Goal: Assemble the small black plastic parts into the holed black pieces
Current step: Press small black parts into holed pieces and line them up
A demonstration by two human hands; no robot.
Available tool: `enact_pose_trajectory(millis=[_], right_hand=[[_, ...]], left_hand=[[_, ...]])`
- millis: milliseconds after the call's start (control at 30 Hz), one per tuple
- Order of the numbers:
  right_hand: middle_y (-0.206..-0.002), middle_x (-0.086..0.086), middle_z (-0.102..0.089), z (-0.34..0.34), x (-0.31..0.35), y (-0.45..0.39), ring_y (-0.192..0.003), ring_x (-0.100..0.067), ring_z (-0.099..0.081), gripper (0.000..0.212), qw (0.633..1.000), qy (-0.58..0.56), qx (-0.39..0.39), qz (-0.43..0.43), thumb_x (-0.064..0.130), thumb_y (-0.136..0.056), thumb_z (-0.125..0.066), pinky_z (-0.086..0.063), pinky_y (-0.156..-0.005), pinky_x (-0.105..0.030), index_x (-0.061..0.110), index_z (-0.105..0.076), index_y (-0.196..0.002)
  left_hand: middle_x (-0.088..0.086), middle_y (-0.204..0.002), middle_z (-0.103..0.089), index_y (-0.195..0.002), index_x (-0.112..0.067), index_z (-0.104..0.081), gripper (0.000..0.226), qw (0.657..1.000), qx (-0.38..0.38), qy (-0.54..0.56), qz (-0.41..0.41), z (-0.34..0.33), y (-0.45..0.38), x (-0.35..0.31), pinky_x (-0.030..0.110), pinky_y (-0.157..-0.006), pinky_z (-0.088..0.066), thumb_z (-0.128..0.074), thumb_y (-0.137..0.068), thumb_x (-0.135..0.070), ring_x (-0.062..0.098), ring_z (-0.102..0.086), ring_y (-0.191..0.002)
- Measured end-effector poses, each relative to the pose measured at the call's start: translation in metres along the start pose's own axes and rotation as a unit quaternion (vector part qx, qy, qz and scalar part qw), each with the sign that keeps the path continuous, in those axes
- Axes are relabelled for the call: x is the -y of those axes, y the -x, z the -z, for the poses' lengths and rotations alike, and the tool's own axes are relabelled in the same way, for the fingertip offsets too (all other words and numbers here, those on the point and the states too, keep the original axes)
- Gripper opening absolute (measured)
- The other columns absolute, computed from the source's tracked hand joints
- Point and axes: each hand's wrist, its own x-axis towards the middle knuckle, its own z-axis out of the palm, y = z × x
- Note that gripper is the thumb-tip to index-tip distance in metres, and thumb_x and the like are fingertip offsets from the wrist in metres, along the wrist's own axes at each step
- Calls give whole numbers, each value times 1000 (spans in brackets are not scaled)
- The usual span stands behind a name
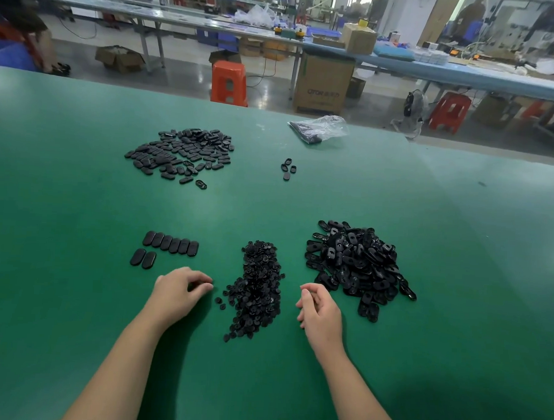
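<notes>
Small black plastic parts [255, 288] sit in a long heap near the desk's near edge, between both hands. Heap's long axis runs roughly near-to-far, slightly tilted right at the far end; individual parts too small to read orientation.

Holed black pieces [359, 267] are piled just right of that heap, within right-hand reach. Looks deliberate: one feedstock per hand, short travel. Pieces lie jumbled, no common direction.

Left hand [178, 289] rests just left of the small-parts heap, fingers curled, tips at the table near two stray parts [220, 303]. Can't tell if it pinches anything. Right hand [320, 308] sits between the two piles, fingers loosely curled, nothing visible in it.

Row of oval pieces [171, 244] left of the hands, side by side, long axes pointing roughly away from the near edge; probably staged output. Larger flat pile [181, 151] toward the far left, few loose pieces [288, 169] mid-desk, plastic bag [319, 129] at the far edge of the green desk [79, 201].
</notes>
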Motion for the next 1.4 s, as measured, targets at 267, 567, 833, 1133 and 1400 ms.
enact_pose_trajectory(millis=[267, 567, 833, 1133, 1400], right_hand=[[-76, 7, -70, -1, -1, -1, -56, -5, -59, 14, 1000, 7, 1, -2, 23, -104, -54, -55, -58, -37, 29, -65, -98], [-76, 8, -70, -1, -1, 0, -56, -5, -60, 14, 1000, -1, 2, -2, 22, -103, -53, -53, -58, -32, 28, -65, -97], [-76, 4, -69, -2, -1, 0, -55, -4, -59, 14, 1000, -5, -1, -3, 21, -103, -55, -53, -57, -31, 27, -65, -95], [-76, 3, -69, -2, -1, 0, -56, -4, -59, 15, 1000, -3, -3, 2, 21, -103, -55, -51, -53, -24, 28, -65, -95], [-77, 5, -70, -2, -2, 0, -55, -3, -59, 15, 1000, 1, -3, 2, 22, -103, -55, -50, -52, -21, 28, -65, -94]], left_hand=[[-14, -97, -62, -94, -44, -74, 10, 999, 15, 32, -24, -4, 9, -8, 44, -101, -43, -77, -84, -43, 6, -56, -96], [-16, -91, -59, -87, -39, -72, 3, 998, 4, -22, -62, -19, 9, -17, 34, -86, -50, -71, -90, -38, 8, -55, -92], [-17, -91, -61, -97, -30, -74, 10, 984, -69, -111, -123, -35, 15, -20, 26, -71, -51, -67, -93, -36, 5, -56, -90], [-18, -86, -67, -89, -29, -78, 4, 980, -103, -95, -142, -32, 23, -19, 24, -61, -53, -79, -86, -28, 4, -62, -76], [-19, -96, -65, -99, -28, -77, 10, 988, -72, -60, -122, -34, 19, -19, 24, -72, -53, -73, -90, -28, 2, -60, -80]])
